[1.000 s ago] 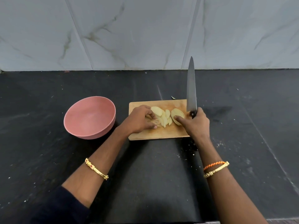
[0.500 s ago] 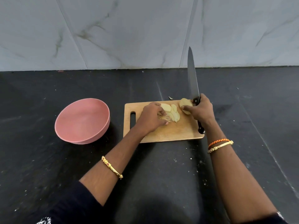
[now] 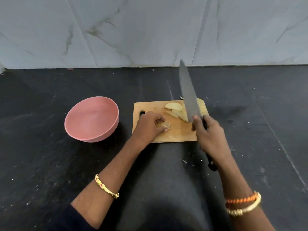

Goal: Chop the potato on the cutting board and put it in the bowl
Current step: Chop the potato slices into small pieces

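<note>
Under left fingers [image 3: 164, 130], potato piece [image 3: 165, 125].

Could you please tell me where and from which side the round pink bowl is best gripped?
Grip the round pink bowl at its thin upturned rim, coming from above on the near side; it sits upright and apart from the wooden cutting board, so, I judge, the rim is free.

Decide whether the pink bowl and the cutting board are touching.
Apart. The head view shows a strip of dark counter between the pink bowl and the cutting board's left edge.
</note>
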Tool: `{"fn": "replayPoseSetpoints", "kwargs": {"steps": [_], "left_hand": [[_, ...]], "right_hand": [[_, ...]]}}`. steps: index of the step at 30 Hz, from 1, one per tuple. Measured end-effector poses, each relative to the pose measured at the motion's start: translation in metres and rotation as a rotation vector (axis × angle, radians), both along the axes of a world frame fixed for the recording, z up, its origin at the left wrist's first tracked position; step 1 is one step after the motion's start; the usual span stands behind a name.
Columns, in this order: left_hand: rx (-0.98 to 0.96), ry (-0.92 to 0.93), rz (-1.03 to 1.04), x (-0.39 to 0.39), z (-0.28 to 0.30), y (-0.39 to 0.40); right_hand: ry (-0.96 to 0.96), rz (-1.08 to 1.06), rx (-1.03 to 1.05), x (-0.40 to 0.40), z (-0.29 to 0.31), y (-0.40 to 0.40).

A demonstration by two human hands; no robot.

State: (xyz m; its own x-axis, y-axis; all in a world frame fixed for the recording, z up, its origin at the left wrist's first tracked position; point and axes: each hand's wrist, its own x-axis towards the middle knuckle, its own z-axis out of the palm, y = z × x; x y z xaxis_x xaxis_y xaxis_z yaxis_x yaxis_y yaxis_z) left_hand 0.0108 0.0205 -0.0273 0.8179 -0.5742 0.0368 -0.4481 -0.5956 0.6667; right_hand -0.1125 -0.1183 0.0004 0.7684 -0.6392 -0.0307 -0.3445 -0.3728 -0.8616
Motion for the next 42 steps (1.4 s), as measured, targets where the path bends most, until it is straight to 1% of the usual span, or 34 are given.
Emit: {"fn": "replayPoseSetpoints", "kwargs": {"steps": [2, 4, 10, 15, 20, 25, 32, 38, 42], "left_hand": [[-0.016, -0.013, -0.019, -0.001, -0.002, 0.002], [-0.028, -0.026, -0.065, -0.001, -0.005, 0.003], [-0.076, -0.088, -0.068, -0.006, -0.012, 0.004], [-0.044, -0.093, -0.106, -0.004, -0.011, 0.006], [-0.092, -0.082, -0.051, -0.005, -0.013, 0.006], [-0.134, -0.122, 0.020, -0.009, -0.017, 0.004], [-0.149, -0.149, 0.032, -0.011, -0.021, 0.003], [-0.150, -0.156, 0.038, -0.011, -0.023, 0.003], [-0.147, -0.158, 0.038, -0.010, -0.025, 0.003]], "right_hand": [[0.033, 0.041, 0.050, -0.014, -0.008, 0.022], [0.061, 0.031, 0.076, -0.022, -0.017, 0.033], [0.136, 0.035, 0.065, -0.034, -0.021, 0.035], [0.172, 0.077, 0.045, -0.034, -0.022, 0.039], [0.192, 0.097, 0.062, -0.029, -0.023, 0.045], [0.174, 0.093, 0.075, -0.021, -0.018, 0.050], [0.237, 0.094, -0.043, -0.012, -0.021, 0.062], [0.272, 0.103, -0.078, -0.008, -0.016, 0.062], [0.334, 0.112, -0.148, -0.005, -0.012, 0.065]]}}
